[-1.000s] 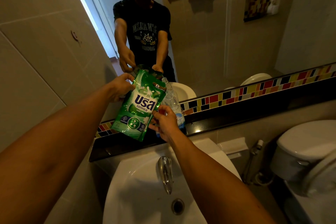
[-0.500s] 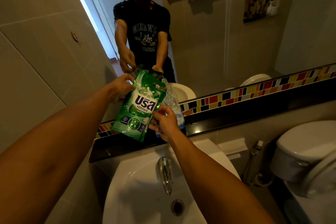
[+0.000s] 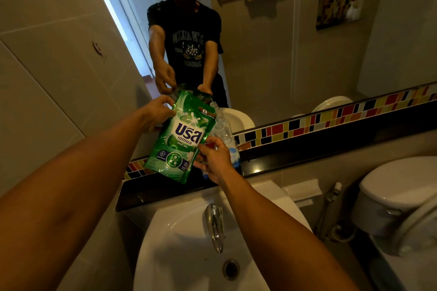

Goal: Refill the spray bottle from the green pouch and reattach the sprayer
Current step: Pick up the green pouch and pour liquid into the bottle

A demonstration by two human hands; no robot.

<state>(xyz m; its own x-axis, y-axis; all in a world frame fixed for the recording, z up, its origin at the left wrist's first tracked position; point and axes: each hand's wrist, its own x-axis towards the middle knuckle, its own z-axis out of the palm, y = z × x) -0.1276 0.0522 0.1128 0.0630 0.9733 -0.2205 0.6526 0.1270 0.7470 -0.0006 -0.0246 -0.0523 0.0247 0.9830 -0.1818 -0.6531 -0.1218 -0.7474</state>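
I hold the green refill pouch (image 3: 182, 139) tilted above the black ledge (image 3: 307, 153), its printed front towards me. My left hand (image 3: 156, 113) grips its upper left corner. My right hand (image 3: 215, 158) pinches its lower right edge. Just behind the pouch a clear plastic bottle (image 3: 223, 130) with a blue label stands on the ledge, partly hidden by the pouch and my right hand. The bottle's neck is open at the top, close to the pouch's upper right corner. I see no sprayer head.
A white sink (image 3: 179, 255) with a chrome tap (image 3: 214, 224) lies below my arms. A toilet (image 3: 397, 191) stands to the right, with a bidet hose (image 3: 331, 196) beside it. The mirror (image 3: 272, 54) behind the ledge reflects a person and a towel rail.
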